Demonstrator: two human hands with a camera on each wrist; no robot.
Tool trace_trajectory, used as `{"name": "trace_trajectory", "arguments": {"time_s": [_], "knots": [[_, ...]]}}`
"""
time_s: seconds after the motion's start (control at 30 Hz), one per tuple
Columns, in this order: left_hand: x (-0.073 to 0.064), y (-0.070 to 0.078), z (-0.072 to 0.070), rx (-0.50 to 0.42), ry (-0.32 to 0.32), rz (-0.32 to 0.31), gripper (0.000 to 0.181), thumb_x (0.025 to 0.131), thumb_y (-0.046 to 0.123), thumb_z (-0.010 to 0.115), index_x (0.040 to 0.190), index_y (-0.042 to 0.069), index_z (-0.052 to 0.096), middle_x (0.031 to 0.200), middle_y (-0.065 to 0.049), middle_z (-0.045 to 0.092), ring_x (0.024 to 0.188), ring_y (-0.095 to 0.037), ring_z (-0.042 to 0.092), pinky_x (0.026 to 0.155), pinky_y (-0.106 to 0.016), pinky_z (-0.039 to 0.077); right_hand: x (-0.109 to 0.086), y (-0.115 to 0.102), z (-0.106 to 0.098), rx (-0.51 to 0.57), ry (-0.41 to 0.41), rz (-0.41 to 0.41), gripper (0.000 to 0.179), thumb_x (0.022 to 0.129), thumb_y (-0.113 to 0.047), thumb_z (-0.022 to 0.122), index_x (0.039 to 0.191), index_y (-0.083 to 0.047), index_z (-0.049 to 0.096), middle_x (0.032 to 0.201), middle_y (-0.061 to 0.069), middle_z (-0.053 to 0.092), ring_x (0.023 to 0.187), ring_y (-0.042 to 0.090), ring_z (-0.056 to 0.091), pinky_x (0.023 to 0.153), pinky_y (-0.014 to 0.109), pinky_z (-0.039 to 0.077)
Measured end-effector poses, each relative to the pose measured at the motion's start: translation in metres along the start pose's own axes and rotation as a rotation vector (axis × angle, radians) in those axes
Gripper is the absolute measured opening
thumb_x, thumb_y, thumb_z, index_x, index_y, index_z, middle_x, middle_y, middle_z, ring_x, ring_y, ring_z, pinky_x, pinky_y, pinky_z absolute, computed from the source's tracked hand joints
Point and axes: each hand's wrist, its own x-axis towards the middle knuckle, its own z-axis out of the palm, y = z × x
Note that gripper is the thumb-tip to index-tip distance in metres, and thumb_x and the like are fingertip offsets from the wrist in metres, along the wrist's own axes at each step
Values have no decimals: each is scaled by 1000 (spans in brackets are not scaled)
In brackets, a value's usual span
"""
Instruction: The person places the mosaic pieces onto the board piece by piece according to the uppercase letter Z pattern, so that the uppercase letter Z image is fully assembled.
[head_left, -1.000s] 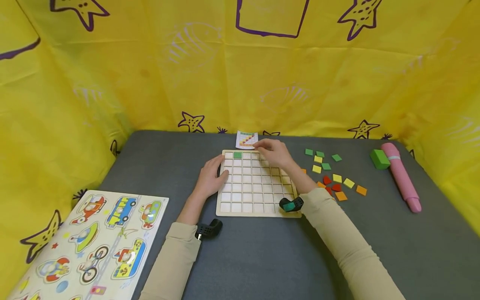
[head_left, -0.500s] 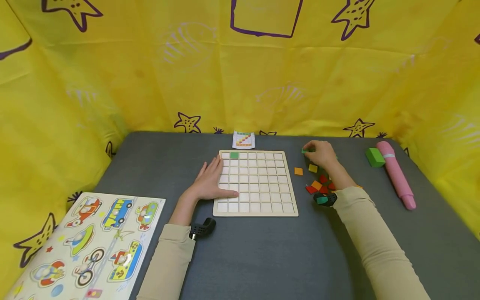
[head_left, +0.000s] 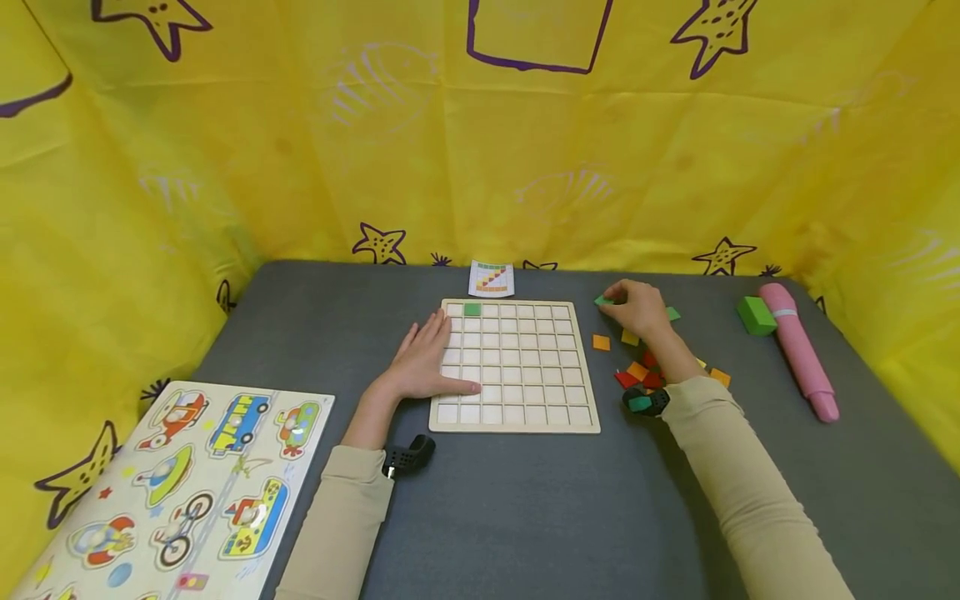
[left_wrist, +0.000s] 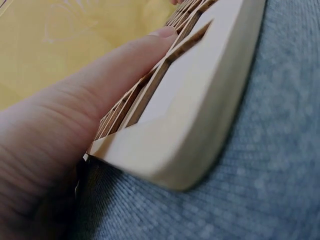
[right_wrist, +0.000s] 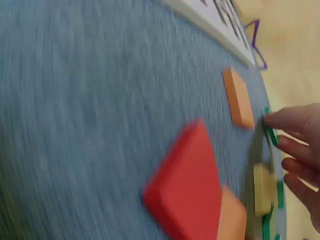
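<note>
Beyond the right edge of the gridded board [head_left: 513, 429], near its far corner, we have our right hand [head_left: 637, 308] pinching 1 green tile [head_left: 603, 301] between thumb and fingers. We cannot tell whether the tile's lower edge touches the surface [head_left: 517, 517]. Our left hand [head_left: 422, 360] lies flat with its fingers straight along the board's left side, the thumb reaching over the cells.

We judge the tile light and stiff, probably wood or hard plastic, tough enough that a fall should not hurt it. Its small, flat faces could turn under a loose pinch, so we would hold it by 2 opposite edges and press only gently. The right wrist view shows some thickness on the nearby orange tile [right_wrist: 238, 98] and red tile [right_wrist: 187, 185], so a fingertip should find an edge to lift by. The board looks rigid, with raised dividers; it could slide if knocked, and its rim seems the best place to steady it.
</note>
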Motion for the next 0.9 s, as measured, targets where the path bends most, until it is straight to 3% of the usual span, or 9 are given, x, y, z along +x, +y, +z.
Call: {"name": "trace_trajectory", "arguments": {"time_s": [0.17,0.4,0.57,0.73,0.9], "knots": [[0,0,0,4,-8,-4,126,74,69,69,155,-1,2,162,-16,-6,149,-26,-4,117,-47,-4,3,-25,15,137,-10,-13,30,92,-23,70,111,-1,65,109,19,66,103,34,58,87,47,46],[0,-1,0,7,-10,-8,126,75,70,68,155,0,2,162,-15,-7,149,-26,-5,117,-46,-4,6,-76,42,257,-103,-64,21,90,-22,73,103,-7,70,97,10,68,90,26,60,77,40,48],[-1,2,-1,13,-19,-14,125,75,71,67,155,1,1,162,-15,-8,149,-25,-6,117,-47,-4,10,-102,65,237,-153,-157,14,89,-19,73,99,-9,72,93,6,67,91,24,60,79,39,47],[-2,3,-2,10,-15,-10,124,76,70,67,155,0,3,162,-16,-7,149,-26,-6,117,-47,-4,16,-114,83,208,-166,-270,11,89,-13,72,98,-6,73,98,7,67,97,24,62,86,38,50],[-2,2,-3,6,-14,-10,124,76,71,66,155,0,2,162,-16,-8,149,-26,-6,117,-48,-5,17,-120,87,256,-158,-268,16,91,-10,69,106,-6,73,106,9,69,103,25,63,91,38,51]]}}
